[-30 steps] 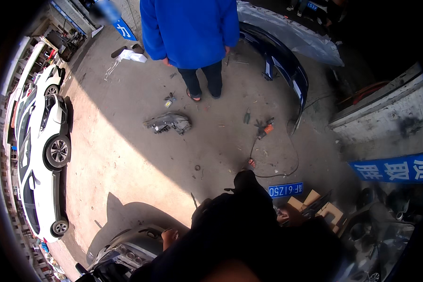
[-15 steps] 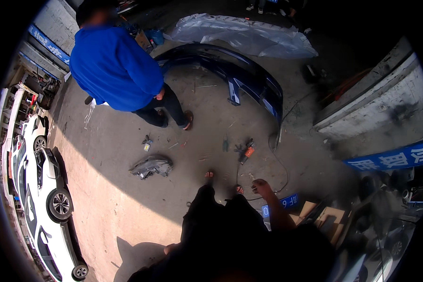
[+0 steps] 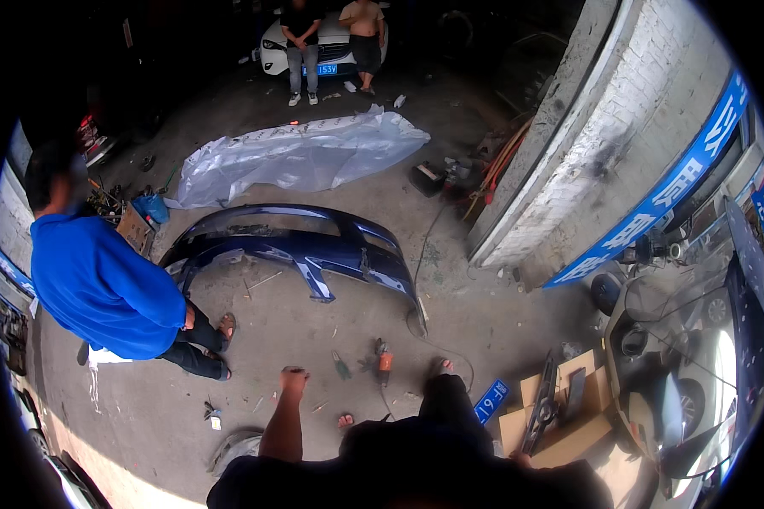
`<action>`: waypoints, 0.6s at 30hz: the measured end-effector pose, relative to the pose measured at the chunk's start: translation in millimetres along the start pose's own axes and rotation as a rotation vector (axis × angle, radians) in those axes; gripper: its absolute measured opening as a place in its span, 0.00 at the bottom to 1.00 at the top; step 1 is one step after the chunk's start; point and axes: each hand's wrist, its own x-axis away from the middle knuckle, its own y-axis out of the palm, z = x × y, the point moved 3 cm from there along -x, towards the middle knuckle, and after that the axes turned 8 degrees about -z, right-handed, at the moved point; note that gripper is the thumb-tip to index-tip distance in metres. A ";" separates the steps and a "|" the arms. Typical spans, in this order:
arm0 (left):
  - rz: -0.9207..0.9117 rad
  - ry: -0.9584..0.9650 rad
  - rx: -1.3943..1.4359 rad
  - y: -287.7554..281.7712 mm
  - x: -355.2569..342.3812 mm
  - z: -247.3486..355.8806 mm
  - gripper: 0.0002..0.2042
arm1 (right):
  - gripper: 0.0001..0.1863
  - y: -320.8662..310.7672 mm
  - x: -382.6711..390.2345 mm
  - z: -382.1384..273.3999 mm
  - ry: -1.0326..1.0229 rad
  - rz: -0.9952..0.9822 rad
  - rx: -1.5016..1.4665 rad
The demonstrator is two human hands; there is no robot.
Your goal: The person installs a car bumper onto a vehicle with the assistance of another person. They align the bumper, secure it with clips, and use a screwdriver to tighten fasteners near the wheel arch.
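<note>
My left hand point(image 3: 294, 378) hangs out ahead of me above the concrete floor, its fingers curled in, with nothing visible in them. Below and to its right lie an orange and black power tool point(image 3: 384, 360) with a cable and a small dark green item point(image 3: 341, 365). My right hand point(image 3: 521, 459) is low at my side, near an open cardboard box point(image 3: 581, 433) that holds dark trim parts point(image 3: 542, 407); its fingers are mostly hidden. Farther ahead, a dark blue car bumper point(image 3: 293, 246) rests on the floor.
A person in a blue top point(image 3: 102, 284) stands at left. Clear plastic sheeting point(image 3: 306, 157) lies behind the bumper. Two people lean on a white car point(image 3: 276, 55) at the back. At right are a white wall point(image 3: 569, 144) and a blue plate point(image 3: 490, 401); a headlight point(image 3: 232, 450) lies near my left arm.
My view has swung to the right, so the bumper and the person in blue appear farther left. My left arm has come forward; my right hand has dropped back to my side.
</note>
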 end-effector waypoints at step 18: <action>-0.111 -0.149 -0.205 354.1 -6.9 137.6 0.09 | 0.05 50.5 -225.7 -469.5 -0.095 -0.349 1.466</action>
